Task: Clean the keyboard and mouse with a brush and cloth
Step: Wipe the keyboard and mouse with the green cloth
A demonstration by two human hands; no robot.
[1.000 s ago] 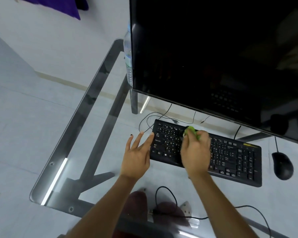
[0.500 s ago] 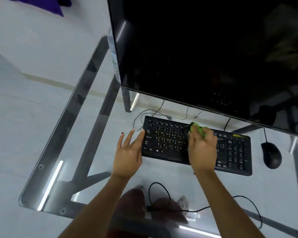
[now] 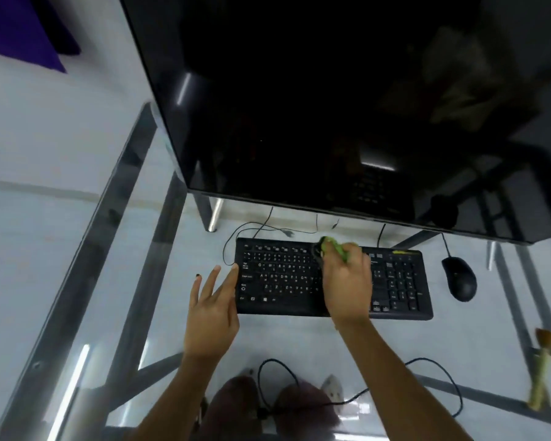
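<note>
A black keyboard [image 3: 280, 275] lies on the glass desk under the monitor. My right hand [image 3: 347, 278] grips a green brush [image 3: 333, 246] whose dark head touches the upper middle keys. With fingers spread and straight, my left hand [image 3: 212, 310] rests at the keyboard's left edge, fingertips touching its side. A black mouse [image 3: 459, 277] sits on the glass to the right of the keyboard. No cloth is in view.
A large dark monitor [image 3: 331, 106] overhangs the keyboard's far edge. The glass desk [image 3: 77, 313] has a metal frame. A second brush with a pale handle [image 3: 541, 370] lies at the right edge. Cables [image 3: 427, 364] loop near me.
My right hand has carried the brush rightwards along the keyboard's upper rows. The left hand stays at the keyboard's left edge. The view has shifted, bringing the pale-handled brush into sight.
</note>
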